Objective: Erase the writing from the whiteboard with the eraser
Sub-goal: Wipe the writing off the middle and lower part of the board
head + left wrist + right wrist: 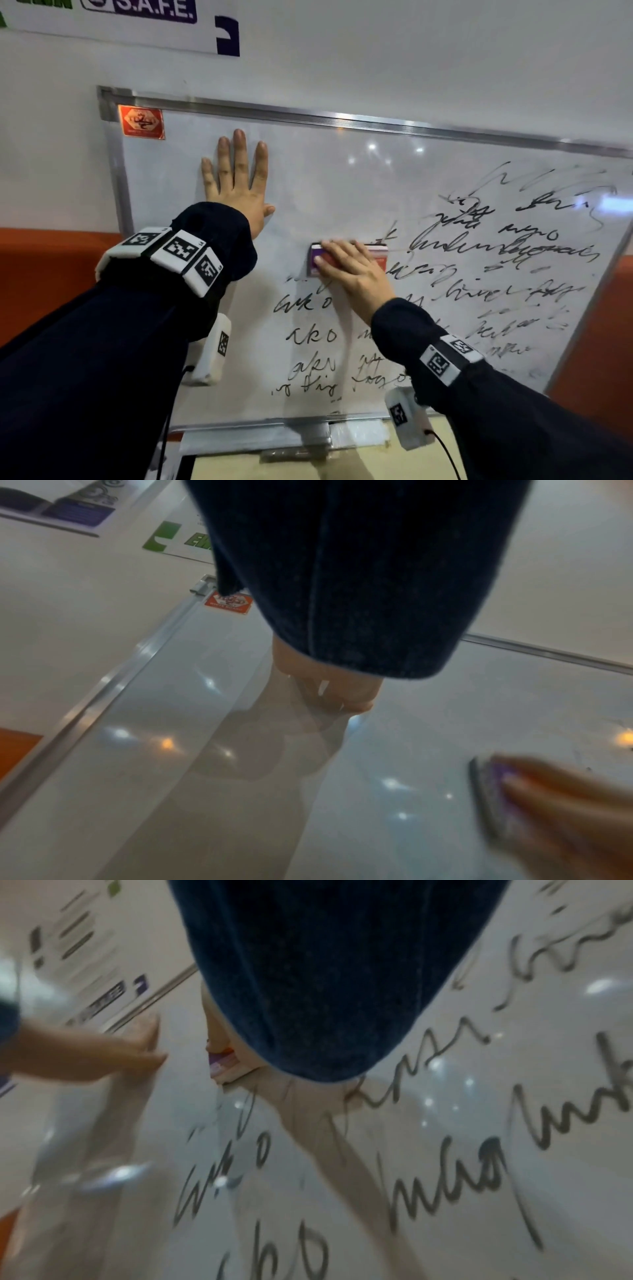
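In the head view, the eraser (346, 258) is pressed against the middle of the whiteboard (342, 178) by the right hand (354, 274), fingers curled over it, while the left hand (236, 185) is laid flat, fingers spread, on the wiped upper-left area. In the left wrist view, the eraser (493, 791) is seen blurred at the lower right. In the right wrist view, black writing (445, 1177) is seen across the board below the sleeve (325, 974).

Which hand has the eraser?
The right hand, fingers curled over the eraser mid-board; the left hand lies flat and empty near the whiteboard's top-left corner.

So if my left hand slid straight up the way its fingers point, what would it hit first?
Probably the whiteboard's metal top frame. The left hand lies flat on bare board, fingers pointing up, with no writing or sticker in that line.
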The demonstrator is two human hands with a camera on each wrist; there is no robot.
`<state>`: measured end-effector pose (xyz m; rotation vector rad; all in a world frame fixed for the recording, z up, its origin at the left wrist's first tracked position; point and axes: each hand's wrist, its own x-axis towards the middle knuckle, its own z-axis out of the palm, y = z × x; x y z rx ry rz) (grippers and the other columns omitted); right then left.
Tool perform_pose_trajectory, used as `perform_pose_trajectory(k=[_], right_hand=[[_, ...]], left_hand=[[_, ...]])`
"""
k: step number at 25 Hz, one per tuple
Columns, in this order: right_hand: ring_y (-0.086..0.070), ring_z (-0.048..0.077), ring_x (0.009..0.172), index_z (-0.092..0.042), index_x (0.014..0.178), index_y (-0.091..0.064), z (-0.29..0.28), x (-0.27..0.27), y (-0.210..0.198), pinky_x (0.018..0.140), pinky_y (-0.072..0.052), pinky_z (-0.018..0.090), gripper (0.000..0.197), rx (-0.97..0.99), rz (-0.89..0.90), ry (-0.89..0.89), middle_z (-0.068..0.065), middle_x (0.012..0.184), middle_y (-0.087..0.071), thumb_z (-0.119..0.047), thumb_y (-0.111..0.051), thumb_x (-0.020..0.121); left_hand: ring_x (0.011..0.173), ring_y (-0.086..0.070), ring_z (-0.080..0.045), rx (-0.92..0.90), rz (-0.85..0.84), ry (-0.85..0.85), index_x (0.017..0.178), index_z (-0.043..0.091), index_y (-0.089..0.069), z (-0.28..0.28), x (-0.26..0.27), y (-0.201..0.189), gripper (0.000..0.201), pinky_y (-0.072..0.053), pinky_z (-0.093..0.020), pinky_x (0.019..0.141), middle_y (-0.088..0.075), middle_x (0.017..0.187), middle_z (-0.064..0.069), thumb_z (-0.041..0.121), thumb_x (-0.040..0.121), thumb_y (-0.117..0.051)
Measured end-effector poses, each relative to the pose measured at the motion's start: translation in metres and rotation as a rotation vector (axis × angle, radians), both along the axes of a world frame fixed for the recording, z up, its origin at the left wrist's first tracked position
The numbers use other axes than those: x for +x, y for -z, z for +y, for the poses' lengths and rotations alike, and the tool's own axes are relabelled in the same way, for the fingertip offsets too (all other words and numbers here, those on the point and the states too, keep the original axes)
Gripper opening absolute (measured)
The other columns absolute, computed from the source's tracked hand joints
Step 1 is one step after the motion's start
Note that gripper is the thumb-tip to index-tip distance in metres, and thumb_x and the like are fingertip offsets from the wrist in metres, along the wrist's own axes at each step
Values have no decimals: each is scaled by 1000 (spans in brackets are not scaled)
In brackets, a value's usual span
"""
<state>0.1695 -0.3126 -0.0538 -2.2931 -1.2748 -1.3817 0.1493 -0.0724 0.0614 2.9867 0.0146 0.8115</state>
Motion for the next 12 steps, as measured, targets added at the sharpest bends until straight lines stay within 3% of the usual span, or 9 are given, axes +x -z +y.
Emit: perform_pose_trajectory(k=[1,3,6,7,10,12], right_hand=[[-54,36,123,-9,123,-66,-11,2,-7,106,-37,57,32,69,5,39,20,135,-56,-18,-45,102],[-47,37,129,-7,129,-61,-23,12,-28,111,-31,59,39,259,48,126,21,140,-51,-13,-55,91],[-42,33,136,-7,132,-59,0,25,-54,119,-20,48,43,521,88,125,17,146,-46,-4,-60,89],[-43,32,135,-8,130,-61,13,23,-50,119,-19,47,41,526,82,97,17,144,-48,-4,-61,90],[-47,34,130,-10,128,-61,15,11,-7,117,-24,49,41,198,27,-17,19,139,-53,-1,-58,88],[-50,33,128,-12,128,-61,-4,2,8,117,-24,47,37,106,71,-38,18,138,-54,-6,-55,92]], left_hand=[[138,31,-37,-1,2,4,139,20,38,0,1,0,97,18,-55,109,37,149,-17,43,96,-46],[138,32,-37,-8,6,11,139,20,38,0,2,1,96,18,-55,109,38,148,-18,42,96,-45],[137,32,-38,-2,8,6,137,20,40,1,1,0,98,18,-55,108,38,148,-18,42,96,-45],[137,32,-38,-7,10,10,137,20,41,1,0,-1,98,19,-55,108,38,148,-18,42,96,-45],[137,32,-38,-26,14,26,137,20,41,0,-2,-2,99,19,-55,107,38,148,-18,42,96,-47],[137,33,-38,-32,25,19,136,20,41,0,-2,-2,99,19,-55,107,38,148,-18,42,96,-47]])
